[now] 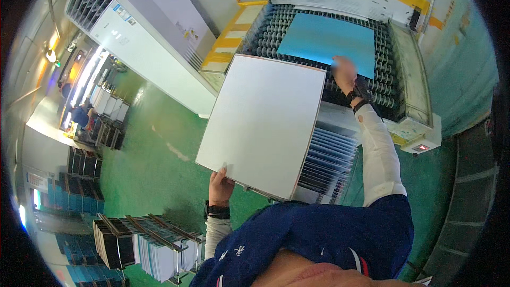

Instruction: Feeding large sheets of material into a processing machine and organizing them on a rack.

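My left hand (219, 187) grips the near left corner of a large white rectangular sheet (263, 122), thumb on top and fingers underneath. A thin brown edge shows along the sheet's far and right sides. Over the near edge of a flat blue panel (329, 40) is my right hand (345, 73), with a black band at the wrist. Its fingers are blurred, so I cannot make out whether they grip the panel or only touch it. That panel lies flat on rows of dark ridged rollers (390, 87) in a machine's feed bed.
Beneath the white sheet's right side stands a rack of upright blue-edged panels (329, 154). Another loaded rack (159, 250) is at lower left. A tall white air conditioner (154, 48) stands left of the machine. A person (81, 116) works far left on the green floor (154, 165).
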A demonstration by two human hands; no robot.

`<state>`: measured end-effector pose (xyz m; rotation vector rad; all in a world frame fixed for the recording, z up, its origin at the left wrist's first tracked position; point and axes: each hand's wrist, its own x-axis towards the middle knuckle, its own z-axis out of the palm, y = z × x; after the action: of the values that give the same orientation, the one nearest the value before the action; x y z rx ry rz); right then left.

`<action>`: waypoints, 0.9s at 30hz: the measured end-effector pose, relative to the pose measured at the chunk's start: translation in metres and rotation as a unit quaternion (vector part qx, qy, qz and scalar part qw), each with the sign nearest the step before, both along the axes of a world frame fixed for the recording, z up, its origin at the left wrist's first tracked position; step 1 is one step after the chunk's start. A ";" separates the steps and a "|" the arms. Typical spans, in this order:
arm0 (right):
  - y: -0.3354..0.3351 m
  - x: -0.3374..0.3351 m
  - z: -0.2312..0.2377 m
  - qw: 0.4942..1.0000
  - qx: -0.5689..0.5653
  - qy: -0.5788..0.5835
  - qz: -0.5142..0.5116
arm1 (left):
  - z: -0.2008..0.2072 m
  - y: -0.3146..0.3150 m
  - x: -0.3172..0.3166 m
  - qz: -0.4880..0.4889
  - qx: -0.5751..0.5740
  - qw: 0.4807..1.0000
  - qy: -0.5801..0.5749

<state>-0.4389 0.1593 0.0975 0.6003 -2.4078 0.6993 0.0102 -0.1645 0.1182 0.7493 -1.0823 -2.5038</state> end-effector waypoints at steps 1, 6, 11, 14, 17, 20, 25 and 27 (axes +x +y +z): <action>0.001 0.007 0.003 0.999 -0.037 0.016 0.009 | -0.004 -0.002 0.000 0.000 0.001 1.000 0.000; 0.018 0.058 0.005 0.957 -0.260 -0.113 0.069 | -0.001 0.006 -0.012 -0.021 -0.008 0.999 0.040; 0.026 0.133 0.019 0.834 -0.452 -0.285 0.140 | -0.004 -0.001 -0.025 -0.087 -0.008 0.995 0.047; 0.044 0.165 0.023 0.548 -0.632 -0.502 0.219 | -0.006 0.003 -0.042 -0.121 -0.006 0.991 0.049; 0.054 0.183 0.015 0.482 -0.671 -0.529 0.195 | 0.001 0.014 -0.059 -0.153 0.000 0.986 0.072; 0.066 0.209 0.009 0.580 -0.608 -0.505 0.196 | 0.003 0.019 -0.072 -0.188 -0.015 0.981 0.034; 0.074 0.238 -0.003 0.507 -0.678 -0.510 0.154 | 0.002 0.029 -0.094 -0.208 0.049 0.976 0.045; 0.078 0.244 -0.015 0.530 -0.670 -0.502 0.134 | 0.002 0.037 -0.095 -0.217 0.075 0.972 0.055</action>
<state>-0.1945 0.2377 0.0828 -0.2816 -1.4739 3.1848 -0.0853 -0.1276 0.1200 0.4378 -1.1273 -2.9802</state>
